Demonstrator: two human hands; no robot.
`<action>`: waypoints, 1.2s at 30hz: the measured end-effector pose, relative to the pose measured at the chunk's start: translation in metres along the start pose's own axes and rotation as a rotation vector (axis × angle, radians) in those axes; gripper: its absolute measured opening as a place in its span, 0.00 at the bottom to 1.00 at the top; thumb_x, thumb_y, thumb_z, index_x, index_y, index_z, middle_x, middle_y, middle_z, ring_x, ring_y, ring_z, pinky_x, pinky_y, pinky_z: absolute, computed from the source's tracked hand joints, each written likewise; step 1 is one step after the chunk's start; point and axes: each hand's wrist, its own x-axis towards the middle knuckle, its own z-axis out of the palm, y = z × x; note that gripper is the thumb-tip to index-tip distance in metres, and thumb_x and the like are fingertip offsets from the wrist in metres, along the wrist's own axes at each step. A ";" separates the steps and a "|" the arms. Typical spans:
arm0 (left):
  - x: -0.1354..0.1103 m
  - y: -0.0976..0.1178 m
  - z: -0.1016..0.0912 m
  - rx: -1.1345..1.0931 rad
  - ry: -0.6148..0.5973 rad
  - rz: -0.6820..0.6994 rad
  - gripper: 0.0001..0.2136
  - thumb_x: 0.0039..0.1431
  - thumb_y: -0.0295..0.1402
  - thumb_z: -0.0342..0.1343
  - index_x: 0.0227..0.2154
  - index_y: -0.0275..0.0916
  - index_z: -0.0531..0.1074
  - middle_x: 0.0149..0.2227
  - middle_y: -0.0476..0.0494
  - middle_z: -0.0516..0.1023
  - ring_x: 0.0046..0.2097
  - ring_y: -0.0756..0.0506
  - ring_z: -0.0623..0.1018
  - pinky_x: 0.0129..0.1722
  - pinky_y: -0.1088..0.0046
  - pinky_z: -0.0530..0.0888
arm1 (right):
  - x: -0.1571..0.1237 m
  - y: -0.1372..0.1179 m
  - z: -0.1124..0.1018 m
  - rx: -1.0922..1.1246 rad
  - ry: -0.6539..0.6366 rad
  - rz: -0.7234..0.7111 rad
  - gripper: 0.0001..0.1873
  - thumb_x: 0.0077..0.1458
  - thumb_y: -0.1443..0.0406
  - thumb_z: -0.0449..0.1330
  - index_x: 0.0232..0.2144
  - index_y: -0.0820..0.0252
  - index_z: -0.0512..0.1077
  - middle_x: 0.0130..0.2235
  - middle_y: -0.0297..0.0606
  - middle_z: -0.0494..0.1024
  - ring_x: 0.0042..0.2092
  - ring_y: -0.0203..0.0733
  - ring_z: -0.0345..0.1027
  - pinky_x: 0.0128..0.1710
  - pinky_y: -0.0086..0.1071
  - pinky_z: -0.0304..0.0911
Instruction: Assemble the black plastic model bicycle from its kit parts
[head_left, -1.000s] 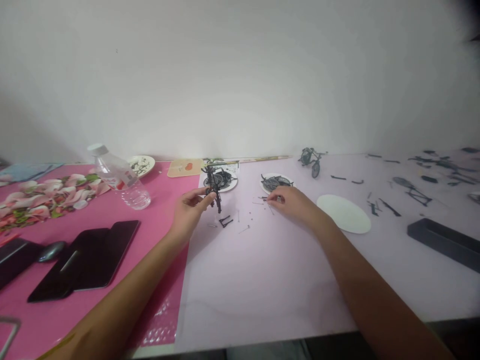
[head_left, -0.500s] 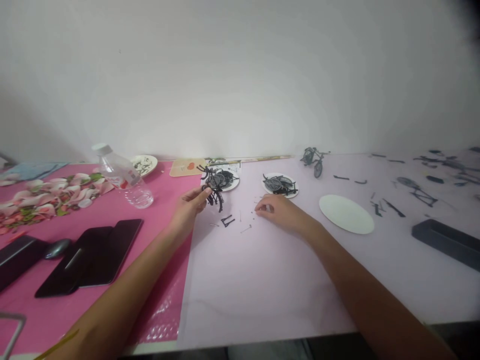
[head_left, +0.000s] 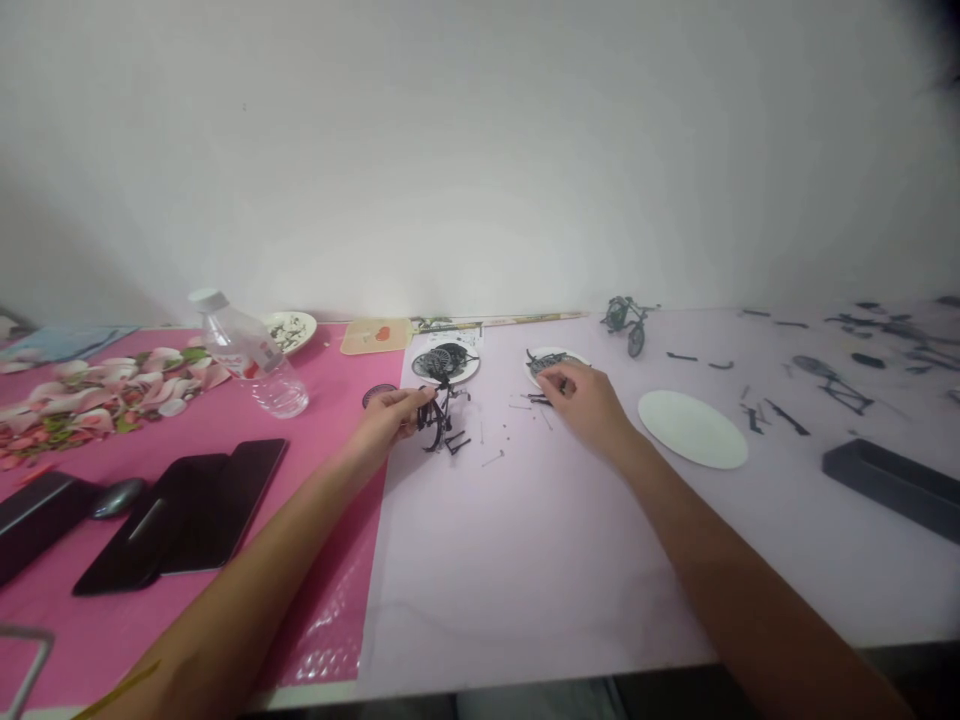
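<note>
My left hand is closed on a partly built black model bicycle, pinched between thumb and fingers above the sheet's left edge. A spoked wheel shows just behind that hand. My right hand reaches to the small white plate of black bicycle parts. Its thumb and fingertips are pressed together; whatever they hold, if anything, is too small to make out. A black forked piece and several thin pins lie between the hands. Farther back, another plate carries black wheels.
Against the wall stands a model bicycle. At right are an oval white plate, scattered black parts and a dark tray. On the left are a water bottle, flower pieces and black phone-like slabs.
My left hand has lowered and turned the model bicycle. My right hand has moved from the loose pins slightly right and back, to the parts plate.
</note>
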 end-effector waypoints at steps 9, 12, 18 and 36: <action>0.002 -0.003 -0.001 0.037 0.022 -0.048 0.21 0.41 0.46 0.76 0.26 0.37 0.75 0.24 0.51 0.68 0.25 0.53 0.68 0.23 0.75 0.61 | -0.003 0.000 0.008 0.033 -0.046 -0.018 0.12 0.64 0.57 0.59 0.38 0.55 0.80 0.37 0.40 0.80 0.36 0.44 0.68 0.40 0.38 0.63; 0.002 -0.005 -0.003 0.080 0.009 -0.021 0.20 0.42 0.47 0.75 0.27 0.37 0.76 0.25 0.51 0.70 0.25 0.53 0.68 0.23 0.76 0.59 | -0.004 -0.001 0.009 0.049 -0.072 -0.021 0.12 0.64 0.57 0.59 0.38 0.54 0.80 0.37 0.39 0.80 0.35 0.43 0.67 0.39 0.38 0.63; 0.002 -0.005 -0.003 0.065 0.016 -0.005 0.19 0.45 0.47 0.75 0.30 0.37 0.77 0.28 0.50 0.72 0.28 0.53 0.69 0.26 0.76 0.64 | -0.005 -0.002 0.013 0.052 -0.083 -0.036 0.12 0.63 0.57 0.59 0.38 0.55 0.81 0.35 0.39 0.79 0.33 0.43 0.65 0.38 0.38 0.62; 0.003 -0.001 -0.004 -0.104 -0.018 0.144 0.19 0.48 0.43 0.74 0.38 0.35 0.79 0.39 0.42 0.81 0.39 0.47 0.81 0.44 0.67 0.76 | -0.010 0.000 0.034 0.130 -0.090 -0.096 0.11 0.64 0.56 0.61 0.37 0.54 0.80 0.37 0.39 0.79 0.32 0.41 0.66 0.36 0.37 0.63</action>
